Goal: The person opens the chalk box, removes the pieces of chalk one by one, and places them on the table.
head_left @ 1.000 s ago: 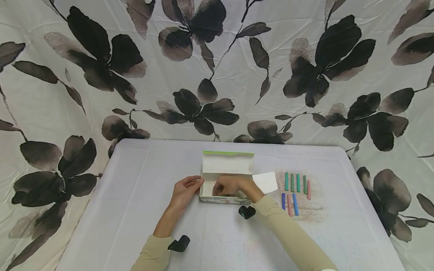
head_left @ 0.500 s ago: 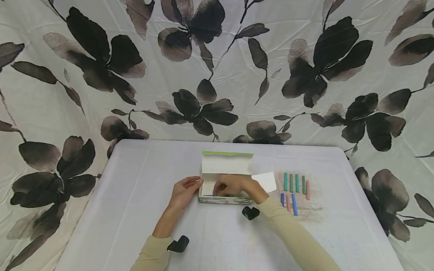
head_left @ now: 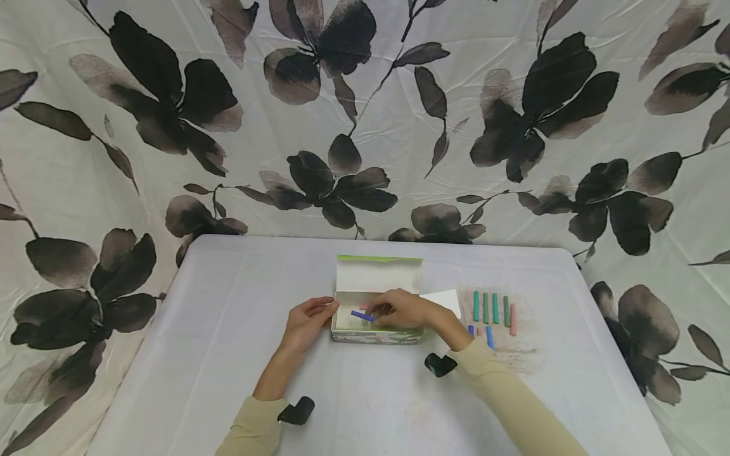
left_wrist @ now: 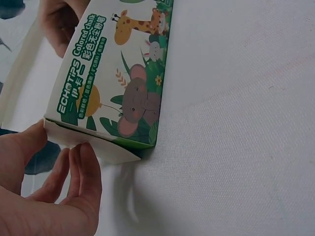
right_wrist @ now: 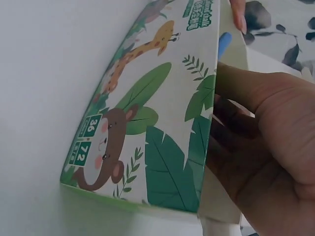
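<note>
An open cardboard box of colored chalk (head_left: pixel 373 338), printed with cartoon animals, stands on the table with its lid raised at the back. My left hand (head_left: pixel 308 324) holds its left end; in the left wrist view the thumb is at the top corner and the fingertips touch the end wall (left_wrist: pixel 106 149). Over the box opening, my right hand (head_left: pixel 402 308) pinches a blue chalk stick (head_left: pixel 362 316), which points left. Its tip (right_wrist: pixel 225 43) also shows past the box edge in the right wrist view. A pink chalk stick (head_left: pixel 364 307) shows behind the blue one.
Right of the box, green chalk sticks (head_left: pixel 486 308) and a pink one (head_left: pixel 512 320) lie in a row. Nearer are blue (head_left: pixel 490 337) and pink sticks, partly behind the right forearm. A white side flap (head_left: pixel 445 299) juts from the box. Chalk dust marks the white tablecloth (head_left: pixel 342 392).
My right hand has lifted from deep in the box, bringing up the blue chalk stick, and its forearm has shifted right over the nearer chalk. The left hand keeps its place on the box.
</note>
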### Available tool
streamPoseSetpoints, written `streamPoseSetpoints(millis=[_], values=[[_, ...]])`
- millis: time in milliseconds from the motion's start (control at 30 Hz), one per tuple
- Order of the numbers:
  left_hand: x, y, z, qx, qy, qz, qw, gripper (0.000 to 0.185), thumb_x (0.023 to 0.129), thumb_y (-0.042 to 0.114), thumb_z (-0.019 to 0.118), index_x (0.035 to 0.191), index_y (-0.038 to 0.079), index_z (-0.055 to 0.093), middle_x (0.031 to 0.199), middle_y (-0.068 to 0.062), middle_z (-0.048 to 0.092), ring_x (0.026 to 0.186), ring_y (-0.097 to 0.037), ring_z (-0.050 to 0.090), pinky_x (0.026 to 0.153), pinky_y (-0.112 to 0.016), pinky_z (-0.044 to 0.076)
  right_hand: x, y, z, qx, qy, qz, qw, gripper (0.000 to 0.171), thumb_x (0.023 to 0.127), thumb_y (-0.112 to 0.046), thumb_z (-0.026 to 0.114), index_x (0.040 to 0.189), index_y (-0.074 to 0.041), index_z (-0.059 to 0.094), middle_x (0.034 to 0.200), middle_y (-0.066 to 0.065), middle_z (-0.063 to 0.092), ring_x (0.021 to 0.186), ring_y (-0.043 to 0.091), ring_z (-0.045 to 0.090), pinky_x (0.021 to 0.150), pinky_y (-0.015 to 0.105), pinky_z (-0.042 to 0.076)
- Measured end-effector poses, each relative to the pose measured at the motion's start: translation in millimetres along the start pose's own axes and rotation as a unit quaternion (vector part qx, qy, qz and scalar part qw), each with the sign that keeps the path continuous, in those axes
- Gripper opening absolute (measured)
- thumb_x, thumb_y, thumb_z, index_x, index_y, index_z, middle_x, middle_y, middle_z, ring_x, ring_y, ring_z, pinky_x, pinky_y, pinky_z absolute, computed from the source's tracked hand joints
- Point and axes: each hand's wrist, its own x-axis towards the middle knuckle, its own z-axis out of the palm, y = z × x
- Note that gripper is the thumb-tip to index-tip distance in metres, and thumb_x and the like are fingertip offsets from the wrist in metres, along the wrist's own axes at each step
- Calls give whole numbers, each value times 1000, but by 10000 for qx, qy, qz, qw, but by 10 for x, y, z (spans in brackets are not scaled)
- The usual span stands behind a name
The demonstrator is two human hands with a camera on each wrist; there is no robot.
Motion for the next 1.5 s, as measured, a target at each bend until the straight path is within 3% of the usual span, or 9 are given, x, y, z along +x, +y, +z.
streamPoseSetpoints(millis=[400, 733, 1033, 1500], values=[[14, -9, 8, -39, -26, -21, 10000, 42, 97, 22, 75, 128, -4, 65, 116, -21, 71, 104, -27, 69, 78, -19, 55, -291, 37, -119, 709, 663, -164, 9951, 22, 97, -7, 71, 117, 0, 70, 105, 8, 70, 98, 14, 66, 89, 26, 56], [31, -11, 1, 13, -50, -67, 10000, 40, 97, 23, 75, 128, -2, 65, 111, -14, 72, 109, -32, 67, 78, -18, 54, -532, 85, -195, 1079, 1030, -132, 9887, 27, 96, -8, 73, 121, 0, 67, 102, 6, 69, 95, 18, 67, 88, 30, 58], [51, -11, -1, 14, -37, -92, 9999, 40, 97, 22, 75, 128, -1, 65, 111, -13, 71, 103, -24, 69, 79, -19, 55, -803, 112, -311, 1502, 1387, -294, 9784, 30, 98, -5, 70, 126, 4, 62, 110, 16, 67, 101, 28, 66, 90, 30, 56], [34, -12, 2, 101, -15, -110, 9999, 40, 97, 23, 74, 127, -1, 66, 110, -13, 72, 103, -25, 68, 79, -18, 54, -1238, 252, -438, 1652, 2217, 382, 9602, 35, 99, -13, 71, 129, 2, 61, 113, 14, 67, 103, 23, 67, 84, 29, 58]])
